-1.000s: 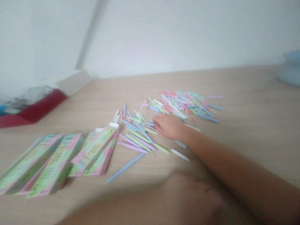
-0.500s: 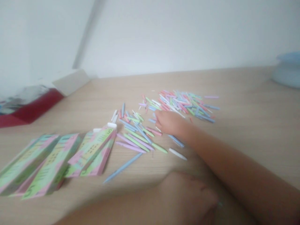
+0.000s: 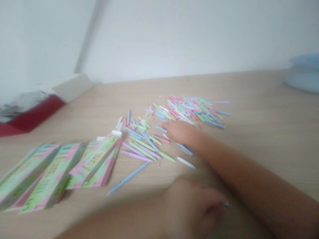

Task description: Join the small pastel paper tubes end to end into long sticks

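At the bottom middle, my left hand (image 3: pixel 186 205) is closed, and a small blue-tipped pen part (image 3: pixel 226 204) sticks out from its fingers; the rest is hidden. My right hand (image 3: pixel 178 131) reaches to the middle of the table with curled fingers, by a blue pen barrel (image 3: pixel 161 128); blur hides what its fingertips pinch, if anything. Behind it is a heap of pastel pen parts (image 3: pixel 196 109). Left of it lie purple and green pen barrels (image 3: pixel 143 151). A white pen piece (image 3: pixel 186 162) and a long blue pen (image 3: pixel 128 178) rest closer to me.
Several green and pink printed boxes (image 3: pixel 50 176) lie at the left, one with its white end flap (image 3: pixel 116 133) open. Farther back stands a red-sided box (image 3: pixel 32 114) with its pale lid raised. A bluish rounded thing (image 3: pixel 304 74) sits at the right edge of the wooden table (image 3: pixel 261 99).
The view has shifted slightly, moving the table items a little left. My left hand has turned a bit, showing more of the blue tip. My right hand stays by the scattered parts.
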`<action>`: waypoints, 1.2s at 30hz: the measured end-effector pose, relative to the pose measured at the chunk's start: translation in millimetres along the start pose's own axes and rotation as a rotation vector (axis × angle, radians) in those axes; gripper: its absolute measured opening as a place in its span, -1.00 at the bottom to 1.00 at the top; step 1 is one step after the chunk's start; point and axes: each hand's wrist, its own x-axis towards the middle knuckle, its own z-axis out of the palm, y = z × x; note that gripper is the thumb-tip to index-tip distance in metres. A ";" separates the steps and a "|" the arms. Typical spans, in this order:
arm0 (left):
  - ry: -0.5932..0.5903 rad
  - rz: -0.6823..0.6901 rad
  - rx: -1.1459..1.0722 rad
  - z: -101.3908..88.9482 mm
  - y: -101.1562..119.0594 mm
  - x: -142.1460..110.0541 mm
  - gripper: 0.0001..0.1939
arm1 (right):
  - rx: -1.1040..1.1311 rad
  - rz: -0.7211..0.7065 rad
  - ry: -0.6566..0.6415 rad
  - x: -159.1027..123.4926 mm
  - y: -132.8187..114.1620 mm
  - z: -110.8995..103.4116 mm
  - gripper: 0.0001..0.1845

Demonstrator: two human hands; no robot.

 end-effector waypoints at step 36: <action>0.270 0.027 0.010 -5.3 -5.9 -10.5 -0.80 | 0.138 0.104 0.057 -207.5 15.9 48.3 -0.77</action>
